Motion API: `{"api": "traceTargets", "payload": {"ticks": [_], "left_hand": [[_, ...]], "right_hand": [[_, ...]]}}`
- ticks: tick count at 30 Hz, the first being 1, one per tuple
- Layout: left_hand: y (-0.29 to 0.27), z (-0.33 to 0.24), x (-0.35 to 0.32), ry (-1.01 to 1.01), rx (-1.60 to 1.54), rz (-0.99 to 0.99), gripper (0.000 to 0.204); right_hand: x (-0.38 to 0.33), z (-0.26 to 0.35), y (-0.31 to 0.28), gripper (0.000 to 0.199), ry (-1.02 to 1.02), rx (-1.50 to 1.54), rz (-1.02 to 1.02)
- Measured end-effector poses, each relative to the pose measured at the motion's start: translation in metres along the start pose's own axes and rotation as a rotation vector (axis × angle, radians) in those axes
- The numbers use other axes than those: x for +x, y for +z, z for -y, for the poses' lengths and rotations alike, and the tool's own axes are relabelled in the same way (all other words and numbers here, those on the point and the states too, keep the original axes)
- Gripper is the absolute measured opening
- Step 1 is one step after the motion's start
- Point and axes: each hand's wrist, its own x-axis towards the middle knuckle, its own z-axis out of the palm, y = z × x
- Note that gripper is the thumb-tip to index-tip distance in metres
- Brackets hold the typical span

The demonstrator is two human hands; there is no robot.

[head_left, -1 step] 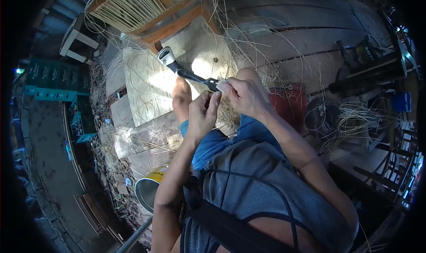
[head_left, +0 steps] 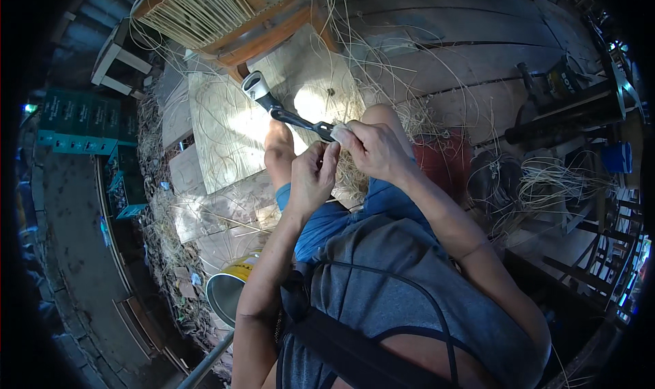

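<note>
Out in front of my knees is a long black-handled tool (head_left: 293,119) with a round silver head; its exact kind is unclear. My right hand (head_left: 377,150) is closed at the near end of its handle, where something whitish shows at the thumb. Just below and left, my left hand (head_left: 314,174) is pinched, thumb against fingers, close to the handle end. Whatever sits between those fingertips is too small to make out. Past the tool's head stands a wooden piece of furniture (head_left: 252,36) with pale strands strung across its frame.
Loose pale strands (head_left: 556,177) lie coiled at the right, with others scattered over the floorboards. A pale board (head_left: 211,143) lies in front. A yellow can (head_left: 225,297) stands by my left arm. Green crates (head_left: 89,123) are at far left, a red object (head_left: 443,160) beyond my right forearm.
</note>
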Motion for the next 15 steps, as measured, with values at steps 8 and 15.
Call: {"api": "traceTargets", "payload": {"ticks": [8, 15], "left_hand": [[0.01, -0.003, -0.009, -0.185, -0.104, 0.115, 0.036], [0.019, 0.006, -0.009, -0.249, -0.368, 0.057, 0.037]], "right_hand": [[-0.004, -0.003, 0.001, 0.025, -0.03, -0.092, -0.065], [-0.003, -0.003, -0.002, 0.025, 0.047, -0.02, -0.164]]}}
